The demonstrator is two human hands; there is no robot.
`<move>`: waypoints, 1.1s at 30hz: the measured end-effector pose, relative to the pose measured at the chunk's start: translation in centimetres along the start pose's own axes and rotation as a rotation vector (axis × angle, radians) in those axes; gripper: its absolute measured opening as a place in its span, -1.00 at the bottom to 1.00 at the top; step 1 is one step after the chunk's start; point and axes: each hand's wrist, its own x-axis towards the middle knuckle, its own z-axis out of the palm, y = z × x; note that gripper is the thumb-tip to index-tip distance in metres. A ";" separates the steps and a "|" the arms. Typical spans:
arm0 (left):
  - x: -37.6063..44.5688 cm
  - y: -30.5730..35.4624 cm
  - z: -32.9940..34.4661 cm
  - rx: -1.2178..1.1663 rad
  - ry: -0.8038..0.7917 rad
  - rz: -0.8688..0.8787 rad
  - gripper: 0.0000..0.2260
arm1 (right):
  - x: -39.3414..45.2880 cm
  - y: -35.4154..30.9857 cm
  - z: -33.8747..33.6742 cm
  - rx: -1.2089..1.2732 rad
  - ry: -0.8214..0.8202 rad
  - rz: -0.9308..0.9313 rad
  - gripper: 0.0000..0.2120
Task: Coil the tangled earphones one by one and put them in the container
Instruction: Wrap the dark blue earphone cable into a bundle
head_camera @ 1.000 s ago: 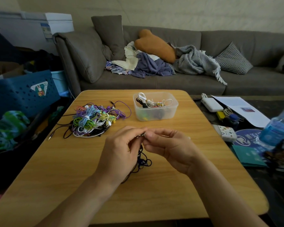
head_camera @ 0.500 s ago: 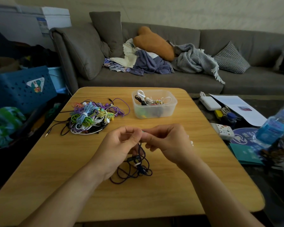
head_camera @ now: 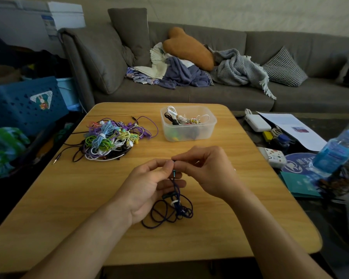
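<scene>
Both hands meet above the table (head_camera: 250, 198). The left hand (head_camera: 147, 184) and right hand (head_camera: 206, 170) pinch the top of a dark earphone (head_camera: 173, 206), whose loops trail onto the near tabletop. Far left lies a tangle (head_camera: 111, 137); far centre, the container (head_camera: 187, 123).

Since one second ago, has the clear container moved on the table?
No. The clear container sits by the table's far edge, right of the earphone pile, as before.

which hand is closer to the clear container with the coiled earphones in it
Right. The right hand sits just below the container; the left hand lies lower and further left.
</scene>
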 end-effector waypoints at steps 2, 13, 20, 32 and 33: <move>-0.1 0.1 0.1 -0.037 -0.002 -0.017 -0.76 | 0.0 0.1 0.0 -0.003 0.019 0.001 -0.87; 0.2 -0.1 -0.2 0.138 0.117 0.097 -0.84 | 0.3 3.6 -8.1 -0.280 0.490 0.444 -0.82; -0.1 -0.4 0.5 0.193 0.092 0.112 -0.84 | 0.4 5.0 -9.0 -0.432 0.188 0.671 -0.85; -0.1 -0.2 0.4 0.063 0.080 0.030 -0.86 | -0.1 5.0 -8.3 -0.301 0.256 0.571 -0.91; -0.1 -0.2 0.5 0.059 0.080 0.029 -0.86 | 0.0 5.0 -8.3 -0.263 0.305 0.545 -0.92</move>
